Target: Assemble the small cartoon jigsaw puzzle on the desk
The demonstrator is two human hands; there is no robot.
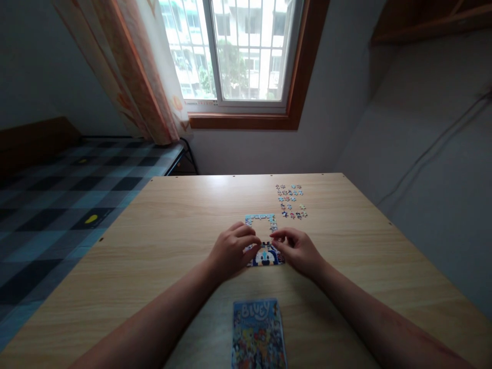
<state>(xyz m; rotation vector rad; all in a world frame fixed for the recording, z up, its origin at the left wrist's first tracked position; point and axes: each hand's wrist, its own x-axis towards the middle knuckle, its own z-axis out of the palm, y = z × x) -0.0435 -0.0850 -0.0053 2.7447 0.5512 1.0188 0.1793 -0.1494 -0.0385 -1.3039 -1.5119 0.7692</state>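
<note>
On the table (184, 225), 1 part-joined puzzle (266, 259) lies between left hand (235, 248), 9 o'clock, and right hand (298, 251), 3 o'clock; cannot tell if they grip pieces. Loose pieces (287, 199): 5 rows, 1 o'clock. 1 flat box or card (258, 333): 6 o'clock.

We face a bright, barred window (251, 61) framed in reddish-brown wood, an orange floral curtain (140, 77) hanging at its left. The greyish walls (246, 151) look dim to us. A checked bed (77, 205) stands left of our wood-grain counter (172, 215); a wooden shelf (426, 31) hangs upper right.
</note>
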